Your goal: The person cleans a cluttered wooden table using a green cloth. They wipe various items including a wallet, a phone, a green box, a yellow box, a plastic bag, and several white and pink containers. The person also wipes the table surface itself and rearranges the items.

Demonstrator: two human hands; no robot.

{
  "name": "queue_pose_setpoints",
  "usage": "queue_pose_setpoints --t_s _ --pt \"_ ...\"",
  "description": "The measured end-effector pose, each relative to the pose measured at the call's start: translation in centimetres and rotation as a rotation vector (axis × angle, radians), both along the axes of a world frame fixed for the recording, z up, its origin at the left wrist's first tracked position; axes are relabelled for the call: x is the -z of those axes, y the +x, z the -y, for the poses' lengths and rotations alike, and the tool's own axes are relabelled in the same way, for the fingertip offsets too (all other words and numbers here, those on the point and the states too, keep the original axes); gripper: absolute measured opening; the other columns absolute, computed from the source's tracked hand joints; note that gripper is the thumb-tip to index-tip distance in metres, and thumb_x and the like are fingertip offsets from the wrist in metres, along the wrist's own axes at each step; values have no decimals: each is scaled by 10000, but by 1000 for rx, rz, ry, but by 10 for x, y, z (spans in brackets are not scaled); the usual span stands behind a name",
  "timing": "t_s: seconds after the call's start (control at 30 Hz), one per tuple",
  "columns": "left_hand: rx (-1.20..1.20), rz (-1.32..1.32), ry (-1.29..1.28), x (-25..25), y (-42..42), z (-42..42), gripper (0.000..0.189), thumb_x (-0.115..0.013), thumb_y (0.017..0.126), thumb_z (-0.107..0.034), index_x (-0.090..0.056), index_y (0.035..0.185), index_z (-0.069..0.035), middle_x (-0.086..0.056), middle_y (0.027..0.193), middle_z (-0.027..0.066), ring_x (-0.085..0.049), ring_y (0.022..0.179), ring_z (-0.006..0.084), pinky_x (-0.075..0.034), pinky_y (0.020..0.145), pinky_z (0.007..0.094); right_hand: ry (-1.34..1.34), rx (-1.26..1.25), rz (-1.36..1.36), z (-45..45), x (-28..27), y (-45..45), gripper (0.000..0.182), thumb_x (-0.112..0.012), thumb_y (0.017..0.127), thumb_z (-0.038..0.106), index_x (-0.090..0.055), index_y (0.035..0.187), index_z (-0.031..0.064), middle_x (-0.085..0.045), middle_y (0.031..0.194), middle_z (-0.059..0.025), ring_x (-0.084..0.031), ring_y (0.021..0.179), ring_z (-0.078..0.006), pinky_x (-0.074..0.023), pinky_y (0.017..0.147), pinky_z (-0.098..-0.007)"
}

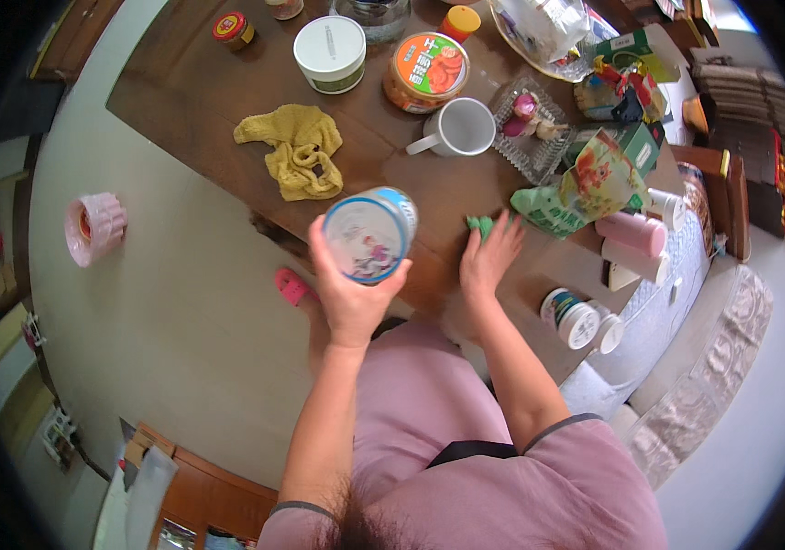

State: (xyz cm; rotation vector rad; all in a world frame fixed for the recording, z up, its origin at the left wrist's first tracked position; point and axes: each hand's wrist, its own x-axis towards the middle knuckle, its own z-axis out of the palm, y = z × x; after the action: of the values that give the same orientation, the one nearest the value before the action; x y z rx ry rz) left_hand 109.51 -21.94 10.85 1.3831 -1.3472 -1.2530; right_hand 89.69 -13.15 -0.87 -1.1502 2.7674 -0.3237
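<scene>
My left hand grips a round canister from below, holding it tilted above the table's near edge. A blue rim circles its end, which shows a small pink picture, and its side label is blue and white with writing. My right hand lies low over the tabletop. A bunched green cloth shows between its thumb and fingers; part of it is hidden under the hand. Just right of those fingertips is a green printed snack pouch. A crumpled yellow cloth lies beyond the canister.
On the brown table stand a white mug, an orange-lidded food tub, a white-lidded tub and a clear tray with onions and garlic. Pill bottles and a pink bottle line the right side. A pink bin stands on the floor.
</scene>
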Motion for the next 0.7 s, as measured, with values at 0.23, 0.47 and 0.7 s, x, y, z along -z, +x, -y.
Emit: queue_pose_setpoints --t_s 0.23,0.47,0.7 --pt "-7 51 15 -24 99 36 1001 -874 655 -49 -281 1459 10 -469 1354 165 -508 1232 256 -445 1047 385 -46 -528 112 46 -26 89 647 -647 919 273 -404 1479 59 -307 1583 -189 -242 1467 -438 -199 1186 -575" --pt "15 -229 255 -23 160 56 955 -841 727 -68 -269 1487 19 -436 1401 136 -457 1299 233 -391 1106 387 50 -160 -8 -14 -17 53 618 -611 953 298 -408 1494 79 -305 1592 -190 -265 1465 -416 -227 1180 -549" --pt "6 -295 362 -16 167 60 988 -841 752 -85 -225 1515 34 -426 1439 137 -432 1337 242 -335 1147 393 -172 -256 10 61 -10 125 559 -653 907 284 -508 1419 113 -425 1526 -159 -349 1431 -372 -250 1187 -504"
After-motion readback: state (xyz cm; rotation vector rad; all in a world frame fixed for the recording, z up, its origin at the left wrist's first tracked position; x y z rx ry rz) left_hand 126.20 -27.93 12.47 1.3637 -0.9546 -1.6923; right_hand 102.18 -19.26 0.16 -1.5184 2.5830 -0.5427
